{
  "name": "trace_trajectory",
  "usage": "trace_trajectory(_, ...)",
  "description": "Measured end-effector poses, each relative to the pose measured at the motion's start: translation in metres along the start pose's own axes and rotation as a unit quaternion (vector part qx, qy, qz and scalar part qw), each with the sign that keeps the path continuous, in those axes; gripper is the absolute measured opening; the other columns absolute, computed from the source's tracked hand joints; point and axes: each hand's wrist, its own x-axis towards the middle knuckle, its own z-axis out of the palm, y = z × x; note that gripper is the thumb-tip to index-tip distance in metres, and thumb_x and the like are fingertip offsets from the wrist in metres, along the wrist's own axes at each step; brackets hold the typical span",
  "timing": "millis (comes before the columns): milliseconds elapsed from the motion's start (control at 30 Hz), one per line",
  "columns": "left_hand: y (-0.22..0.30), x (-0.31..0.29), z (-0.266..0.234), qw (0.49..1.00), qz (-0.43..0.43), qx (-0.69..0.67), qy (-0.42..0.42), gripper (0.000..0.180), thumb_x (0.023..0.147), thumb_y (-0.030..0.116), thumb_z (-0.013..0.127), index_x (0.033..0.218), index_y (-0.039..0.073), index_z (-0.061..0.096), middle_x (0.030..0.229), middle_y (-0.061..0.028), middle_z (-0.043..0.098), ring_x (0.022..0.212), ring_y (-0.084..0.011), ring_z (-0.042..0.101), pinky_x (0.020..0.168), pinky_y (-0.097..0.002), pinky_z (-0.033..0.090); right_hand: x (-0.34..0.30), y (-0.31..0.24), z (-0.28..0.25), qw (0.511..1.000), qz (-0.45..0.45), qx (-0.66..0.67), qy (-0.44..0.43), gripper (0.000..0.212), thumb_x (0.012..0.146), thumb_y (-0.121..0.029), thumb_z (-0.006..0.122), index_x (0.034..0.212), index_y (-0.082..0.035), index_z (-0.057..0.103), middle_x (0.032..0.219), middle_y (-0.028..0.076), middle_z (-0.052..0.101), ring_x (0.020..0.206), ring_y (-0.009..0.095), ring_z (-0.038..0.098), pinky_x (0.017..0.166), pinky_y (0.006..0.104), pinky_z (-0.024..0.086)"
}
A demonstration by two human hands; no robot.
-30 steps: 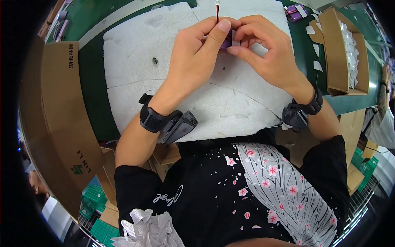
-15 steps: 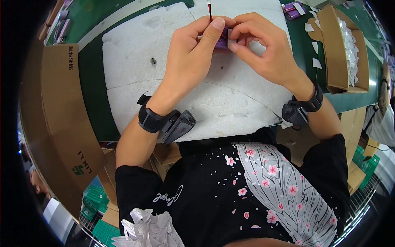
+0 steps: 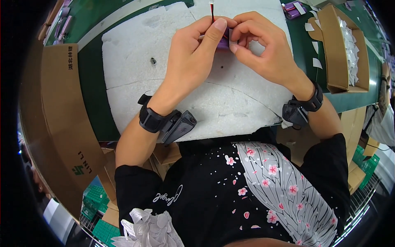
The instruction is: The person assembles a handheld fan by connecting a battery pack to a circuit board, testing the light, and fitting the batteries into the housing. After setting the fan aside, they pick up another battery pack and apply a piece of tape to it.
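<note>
A purple shrink-wrapped battery pack (image 3: 223,43) is held between my two hands above a white foam board (image 3: 164,101). My left hand (image 3: 191,55) is closed on it, with the thumb on top. Red and black wires (image 3: 212,13) rise past those fingers to a small white connector (image 3: 211,2) at the top edge. My right hand (image 3: 269,55) pinches a small pale strip (image 3: 231,38) against the pack's right side, its thumb and index finger together. Both hands cover much of the pack.
Right of the board stands an open cardboard box (image 3: 335,53) holding white pieces. Loose white labels (image 3: 316,63) and another purple pack (image 3: 293,10) lie beside it. A tall carton (image 3: 61,111) stands left; purple cells (image 3: 65,26) lie far left. Another person's arm (image 3: 384,84) shows at right.
Both hands keep their hold, with only slight finger movement. The left hand, pack and wires have shifted a little to the right.
</note>
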Motion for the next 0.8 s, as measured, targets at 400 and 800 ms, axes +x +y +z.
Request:
trace_trajectory(400,-0.001,-0.001,0.000,1.000,0.017,0.025,0.005,0.032,0.103,0.026,0.049,0.107,0.001,0.068,0.082,-0.0015,0.067,0.073,-0.0056,0.056,0.066,-0.0216,0.045,-0.002,0.008,-0.001,0.996,0.043,0.075,-0.013,0.017,0.081,0.002,0.066,0.097,0.004,0.058,0.110,0.007,0.057,0.079,0.010,0.055,0.070,0.0228,0.048)
trace_trajectory(800,-0.002,0.000,-0.002,1.000,0.011,0.019,0.003,0.031,0.102,0.025,0.049,0.107,0.000,0.068,0.084,-0.0019,0.068,0.075,-0.0054,0.057,0.068,-0.0209,0.046,-0.002,0.007,0.000,0.997,0.032,0.065,-0.022,0.015,0.085,0.000,0.067,0.096,0.003,0.058,0.112,0.007,0.056,0.077,0.010,0.053,0.070,0.0224,0.048)
